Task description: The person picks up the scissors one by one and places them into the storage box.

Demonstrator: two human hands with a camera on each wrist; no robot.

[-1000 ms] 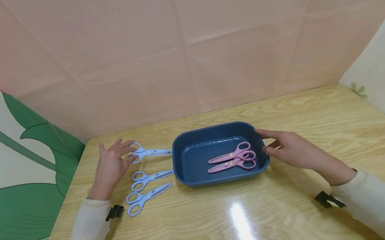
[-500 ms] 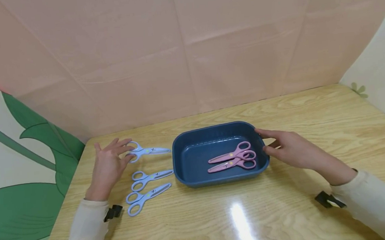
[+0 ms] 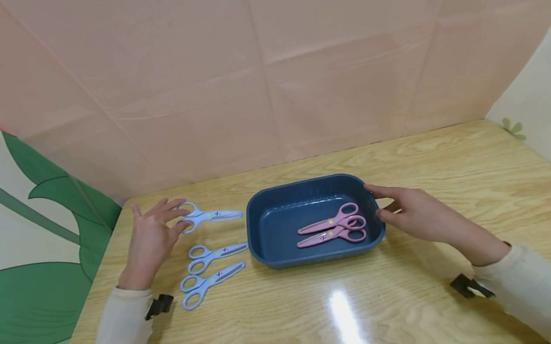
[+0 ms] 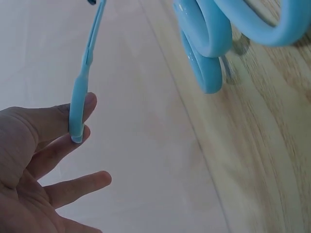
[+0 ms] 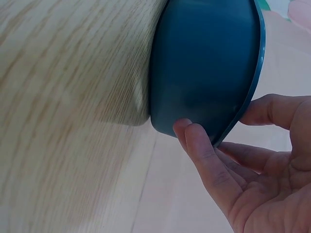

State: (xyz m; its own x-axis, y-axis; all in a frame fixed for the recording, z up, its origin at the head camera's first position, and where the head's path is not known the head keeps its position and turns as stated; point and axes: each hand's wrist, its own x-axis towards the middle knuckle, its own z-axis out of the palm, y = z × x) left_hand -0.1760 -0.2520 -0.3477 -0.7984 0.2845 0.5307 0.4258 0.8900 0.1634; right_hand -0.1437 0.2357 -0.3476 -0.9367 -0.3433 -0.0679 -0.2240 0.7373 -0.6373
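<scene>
Blue child-size scissors [image 3: 211, 215] hang by their finger loops between the thumb and fingers of my left hand [image 3: 149, 236]. The left wrist view shows these scissors [image 4: 80, 104] edge-on against the backdrop, their blades pointing away. Nearer me lie two more pairs of blue scissors, a middle pair [image 3: 216, 255] and a front pair [image 3: 211, 285], on the table left of a dark blue box [image 3: 282, 261]. With thumb and fingertips, my right hand [image 3: 417, 215] grips the box's right end from outside. Inside the box, two pairs of pink scissors [image 3: 330, 223] lie partly overlapping at the right.
The wood-grain table [image 3: 277, 312] meets a pinkish cloth backdrop [image 3: 269, 86] at its back edge. A wall with green leaf pictures [image 3: 28, 305] stands at the left, and a pale wall [image 3: 546, 91] at the right.
My left hand has shifted a little to the left, bringing the pinched blue scissors with it, so their tips are now farther from the box. My right hand and the box stay put.
</scene>
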